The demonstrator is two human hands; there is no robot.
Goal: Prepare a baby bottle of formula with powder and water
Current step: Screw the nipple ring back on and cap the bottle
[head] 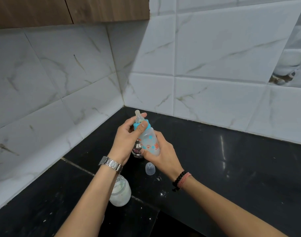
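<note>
A powder jar [120,192] stood on the black desk [232,168] under the left forearm. The left hand [125,139] had its grip round the blue collar [140,125], while the right hand [161,152] gripped the baby bottle [150,140] above the desk, tilted. A clear cap [150,168] lay just below.

The scene is evenly, coolly lit. Glare streaks are seen on the black counter [222,147]. Edges are bent by wide-angle distortion.

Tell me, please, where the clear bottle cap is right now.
In the head view the clear bottle cap stands on the black counter, just below the baby bottle and beside the right hand.
</note>
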